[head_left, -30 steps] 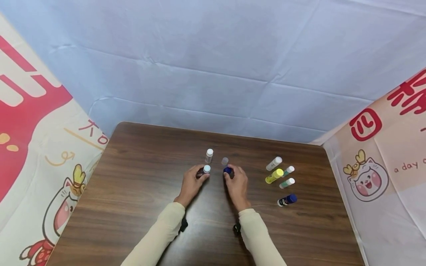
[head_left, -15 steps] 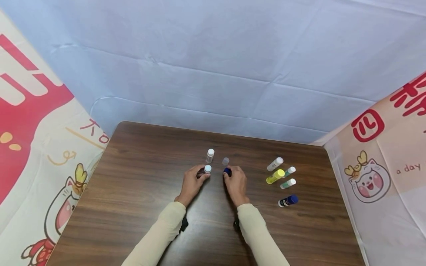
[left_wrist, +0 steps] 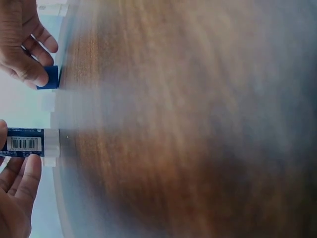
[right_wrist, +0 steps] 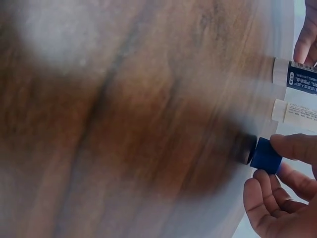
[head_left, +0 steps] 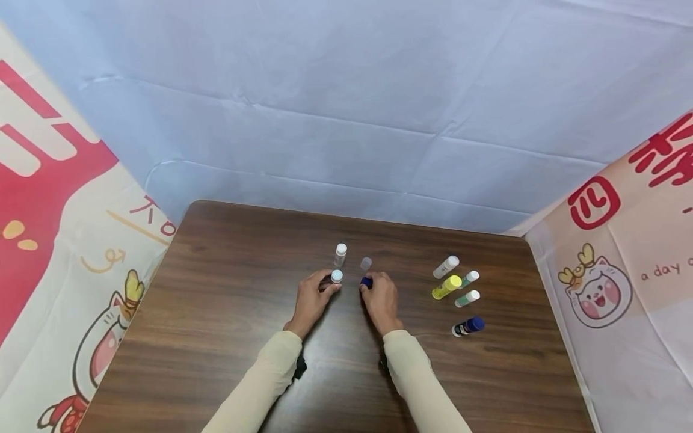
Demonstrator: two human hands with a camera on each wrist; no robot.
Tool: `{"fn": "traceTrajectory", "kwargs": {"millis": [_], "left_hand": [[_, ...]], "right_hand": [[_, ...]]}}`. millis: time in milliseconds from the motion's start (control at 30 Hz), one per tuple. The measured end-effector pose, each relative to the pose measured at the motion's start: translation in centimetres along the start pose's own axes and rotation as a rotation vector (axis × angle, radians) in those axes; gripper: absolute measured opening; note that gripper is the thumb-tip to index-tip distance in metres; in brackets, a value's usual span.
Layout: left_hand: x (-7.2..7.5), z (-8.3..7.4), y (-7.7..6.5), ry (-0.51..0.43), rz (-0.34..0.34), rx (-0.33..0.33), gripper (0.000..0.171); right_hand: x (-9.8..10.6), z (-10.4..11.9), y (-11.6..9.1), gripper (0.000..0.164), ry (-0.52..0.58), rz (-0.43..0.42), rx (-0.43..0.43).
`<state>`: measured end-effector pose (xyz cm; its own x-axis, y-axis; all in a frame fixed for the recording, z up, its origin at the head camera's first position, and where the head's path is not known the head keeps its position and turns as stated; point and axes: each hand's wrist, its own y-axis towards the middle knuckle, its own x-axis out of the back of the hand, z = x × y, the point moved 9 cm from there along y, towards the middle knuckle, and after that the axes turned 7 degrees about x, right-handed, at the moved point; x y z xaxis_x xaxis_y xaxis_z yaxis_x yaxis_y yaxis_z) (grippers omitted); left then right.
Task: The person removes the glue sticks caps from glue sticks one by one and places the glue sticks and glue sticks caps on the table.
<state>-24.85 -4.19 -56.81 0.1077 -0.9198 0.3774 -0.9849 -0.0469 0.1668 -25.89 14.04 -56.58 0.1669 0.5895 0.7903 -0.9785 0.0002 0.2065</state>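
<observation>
My left hand point(head_left: 313, 299) holds an upright glue stick with a dark blue label point(left_wrist: 25, 143) between thumb and fingers. Its top is white and round in the head view, and its white base stands at the table surface. To the right, my right hand point(head_left: 383, 302) pinches a blue cap point(right_wrist: 266, 156) between thumb and fingers, right at the table surface. Behind the left hand stands a white-topped glue stick point(head_left: 340, 255). A small translucent cap point(head_left: 366, 263) sits just behind the blue cap.
A group stands at the right of the brown table point(head_left: 216, 288): a white glue stick point(head_left: 446, 267), a yellow one point(head_left: 446, 287), two green-and-white ones point(head_left: 467, 298) and a dark blue one with a blue cap point(head_left: 468, 326). A pale cloth point(head_left: 325, 120) hangs behind the table.
My right hand has shifted slightly left and nearer to me with the blue cap. My left hand and the labelled glue stick stay in place.
</observation>
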Motion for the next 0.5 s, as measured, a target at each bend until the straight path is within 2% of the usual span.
{"fn": "traceTrajectory", "kwargs": {"millis": [300, 500], "left_hand": [[0.05, -0.02, -0.07, -0.017, -0.010, -0.021, 0.033], [0.12, -0.06, -0.09, -0.010, -0.013, -0.028, 0.032]], "right_hand": [[-0.19, -0.19, -0.31, 0.022, -0.011, -0.007, -0.023], [-0.28, -0.02, -0.46, 0.023, -0.019, -0.020, -0.006]]}}
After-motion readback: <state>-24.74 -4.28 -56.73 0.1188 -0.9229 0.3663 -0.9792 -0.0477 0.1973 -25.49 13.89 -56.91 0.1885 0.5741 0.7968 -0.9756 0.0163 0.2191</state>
